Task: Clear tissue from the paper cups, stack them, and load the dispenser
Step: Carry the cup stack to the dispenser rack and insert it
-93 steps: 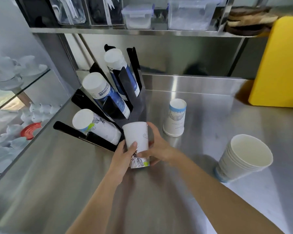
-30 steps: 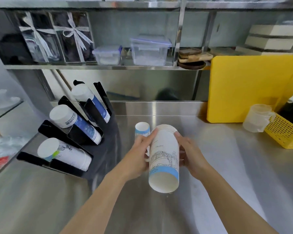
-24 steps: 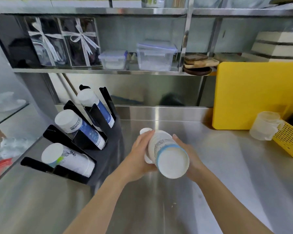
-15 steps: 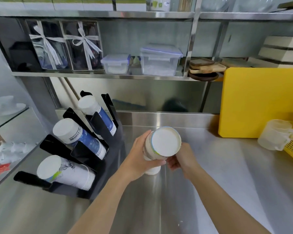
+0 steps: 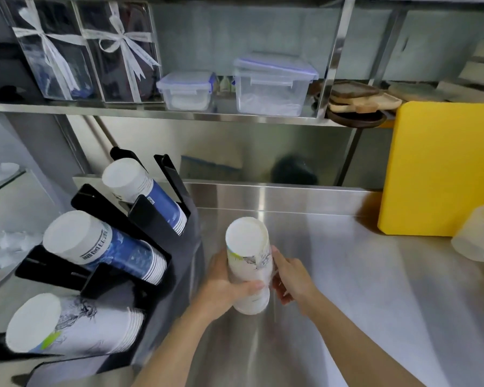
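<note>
I hold a stack of white paper cups (image 5: 249, 258) upside down over the steel counter, its closed base tilted up toward me. My left hand (image 5: 224, 286) wraps the stack's left side, thumb across the front. My right hand (image 5: 291, 277) grips it from the right. The black three-tier dispenser (image 5: 151, 219) stands at the left, with a cup stack lying in each slot: the top blue stack (image 5: 143, 194), the middle blue stack (image 5: 101, 247) and the bottom white stack (image 5: 67, 328). No tissue shows in view.
A yellow cutting board (image 5: 444, 169) leans against the back wall at the right, with a translucent plastic jug (image 5: 478, 236) in front of it. The steel shelf (image 5: 179, 114) above carries lidded plastic boxes, ribboned gift boxes and wooden boards. A glass case sits at far left.
I set down the single white cup, then picked up the large cup stack. Over the last second I turned it base toward me and upright; the small blue-banded cup is out of sight.
</note>
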